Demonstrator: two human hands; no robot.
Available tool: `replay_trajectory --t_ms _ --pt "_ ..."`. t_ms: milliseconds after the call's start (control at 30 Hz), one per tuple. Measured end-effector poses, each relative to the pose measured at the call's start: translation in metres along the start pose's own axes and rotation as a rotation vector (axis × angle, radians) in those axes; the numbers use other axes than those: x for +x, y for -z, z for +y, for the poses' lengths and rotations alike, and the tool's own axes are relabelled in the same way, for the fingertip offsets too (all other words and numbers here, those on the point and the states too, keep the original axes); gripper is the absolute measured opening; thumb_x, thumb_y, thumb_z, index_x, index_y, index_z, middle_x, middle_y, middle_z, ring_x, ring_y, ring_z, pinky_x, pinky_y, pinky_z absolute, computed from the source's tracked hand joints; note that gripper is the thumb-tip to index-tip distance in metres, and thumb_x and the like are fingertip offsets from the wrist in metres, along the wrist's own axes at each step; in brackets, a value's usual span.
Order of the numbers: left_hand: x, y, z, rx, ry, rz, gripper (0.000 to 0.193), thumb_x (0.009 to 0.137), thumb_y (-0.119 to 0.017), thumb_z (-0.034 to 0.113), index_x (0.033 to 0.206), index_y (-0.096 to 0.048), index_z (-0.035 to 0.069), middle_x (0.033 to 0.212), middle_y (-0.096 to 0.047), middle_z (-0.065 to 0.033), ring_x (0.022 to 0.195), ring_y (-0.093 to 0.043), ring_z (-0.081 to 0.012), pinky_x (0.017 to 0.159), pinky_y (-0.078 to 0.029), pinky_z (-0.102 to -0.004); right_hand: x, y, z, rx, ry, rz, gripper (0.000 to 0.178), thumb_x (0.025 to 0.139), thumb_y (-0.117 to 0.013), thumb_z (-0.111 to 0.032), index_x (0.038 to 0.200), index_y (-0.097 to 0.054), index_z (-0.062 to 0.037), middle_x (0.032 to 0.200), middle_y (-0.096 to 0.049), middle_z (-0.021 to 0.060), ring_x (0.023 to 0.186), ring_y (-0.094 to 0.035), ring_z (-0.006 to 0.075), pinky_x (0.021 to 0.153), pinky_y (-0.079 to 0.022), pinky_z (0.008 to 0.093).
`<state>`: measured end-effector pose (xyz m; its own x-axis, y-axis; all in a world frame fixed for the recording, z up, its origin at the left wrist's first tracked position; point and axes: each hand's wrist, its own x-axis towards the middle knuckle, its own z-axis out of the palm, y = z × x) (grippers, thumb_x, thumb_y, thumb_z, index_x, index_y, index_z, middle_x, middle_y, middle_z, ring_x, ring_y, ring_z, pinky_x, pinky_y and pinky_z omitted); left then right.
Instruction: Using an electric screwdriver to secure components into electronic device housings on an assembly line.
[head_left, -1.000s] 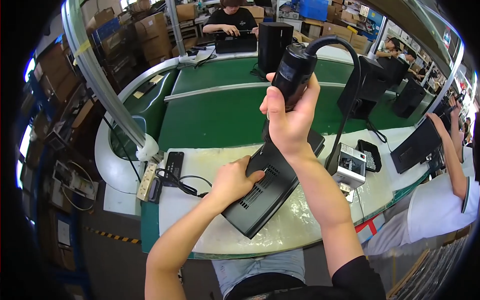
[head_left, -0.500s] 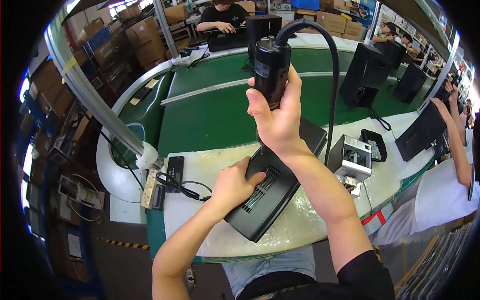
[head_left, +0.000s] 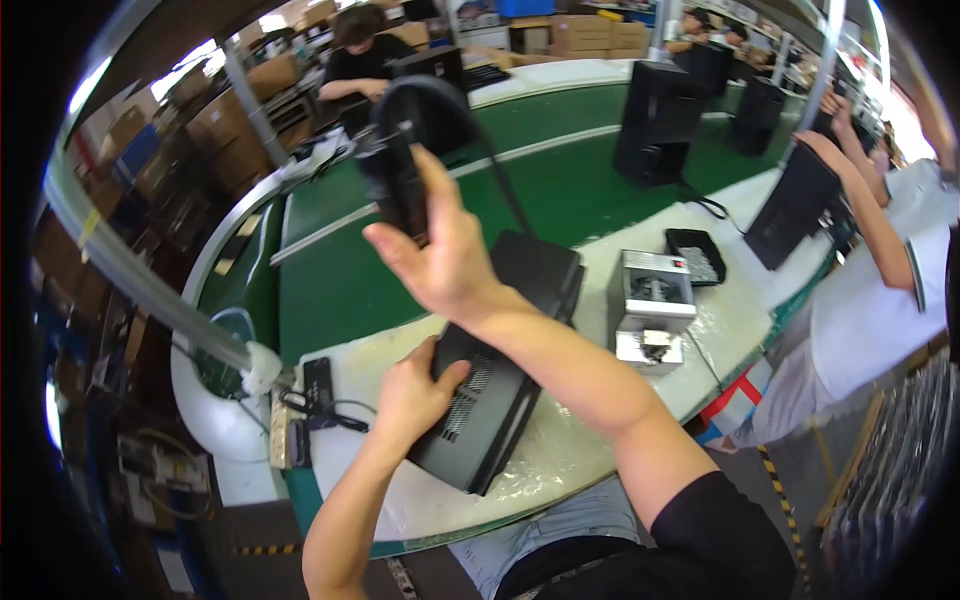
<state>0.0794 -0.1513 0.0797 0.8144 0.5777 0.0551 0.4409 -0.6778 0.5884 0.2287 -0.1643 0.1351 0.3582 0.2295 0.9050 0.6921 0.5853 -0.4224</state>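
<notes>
A black flat case with slotted vents lies slanted on the pale-covered bench in front of me. My left hand presses on its left side, thumb over the vent slots and fingers along the edge. Raised above the case's far end, my right hand is around a black electric screwdriver, with the thumb standing off it. The tool is smeared by motion, and its tip cannot be made out. Its thick black cable arches over and drops behind the case.
Right of the case stands a grey metal screw feeder, with a black tray of screws behind it. A black handheld device and a power strip lie left. Black speaker-like boxes stand on the green conveyor. Co-workers sit beyond and at right.
My right hand has swung left with the screwdriver, its thumb now farther off the tool. The view has turned, so the bench things appear shifted left. My left hand stays on the case.
</notes>
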Motion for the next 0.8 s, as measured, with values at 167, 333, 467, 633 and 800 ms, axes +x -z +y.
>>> replay_trajectory --t_ms 167,333,467,633,800 --pt "0.000 -0.005 -0.008 0.043 -0.125 0.090 0.048 0.081 -0.068 0.028 0.114 -0.058 -0.006 0.097 -0.064 -0.0292 0.093 -0.062 -0.0443 0.082 -0.049 -0.0462 0.010 -0.017 0.000 0.006 0.023 -0.005 0.069 0.087 -0.069 -0.027 0.138 -0.031 0.0025 0.105 -0.062 0.0212 0.088 -0.067 0.0284 0.077 -0.052 0.0335" --pt "-0.029 -0.018 0.012 0.219 -0.511 0.541 0.025 0.083 -0.061 -0.002 0.108 -0.061 -0.004 0.113 -0.061 -0.0211 0.106 -0.058 -0.0375 0.093 -0.045 -0.0402 0.025 0.044 -0.021 -0.104 0.202 0.164 0.071 0.086 -0.070 -0.026 0.138 -0.030 0.0015 0.109 -0.060 0.0216 0.087 -0.066 0.0309 0.075 -0.052 0.0351" --pt "-0.107 -0.035 -0.035 -0.169 -0.119 0.889 0.033 0.090 -0.055 0.002 0.121 -0.049 -0.005 0.117 -0.054 -0.0136 0.108 -0.053 -0.0241 0.100 -0.038 -0.0343 -0.014 0.152 -0.068 -0.164 -0.036 0.174 0.063 0.090 -0.064 -0.015 0.138 -0.025 -0.0016 0.107 -0.060 0.0156 0.066 -0.056 0.0107 0.059 -0.049 0.0239" --pt "-0.106 -0.069 -0.026 -0.581 0.020 0.735 0.053 0.089 -0.054 0.008 0.137 -0.034 -0.004 0.134 -0.044 -0.0152 0.120 -0.045 -0.0252 0.104 -0.035 -0.0369 -0.096 0.251 -0.048 -0.339 -0.076 0.394 0.054 0.094 -0.057 -0.015 0.133 -0.023 -0.0003 0.106 -0.056 0.0155 0.063 -0.055 0.0111 0.057 -0.047 0.0237" --pt "-0.083 -0.073 -0.024 -1.112 0.132 0.734 0.056 0.088 -0.054 0.007 0.139 -0.033 -0.001 0.134 -0.044 -0.0179 0.116 -0.049 -0.0241 0.099 -0.041 -0.0356 -0.114 0.267 -0.030 -0.424 -0.006 0.294 0.053 0.094 -0.057 -0.018 0.130 -0.023 0.0003 0.110 -0.054 0.0164 0.067 -0.056 0.0120 0.060 -0.048 0.0248"
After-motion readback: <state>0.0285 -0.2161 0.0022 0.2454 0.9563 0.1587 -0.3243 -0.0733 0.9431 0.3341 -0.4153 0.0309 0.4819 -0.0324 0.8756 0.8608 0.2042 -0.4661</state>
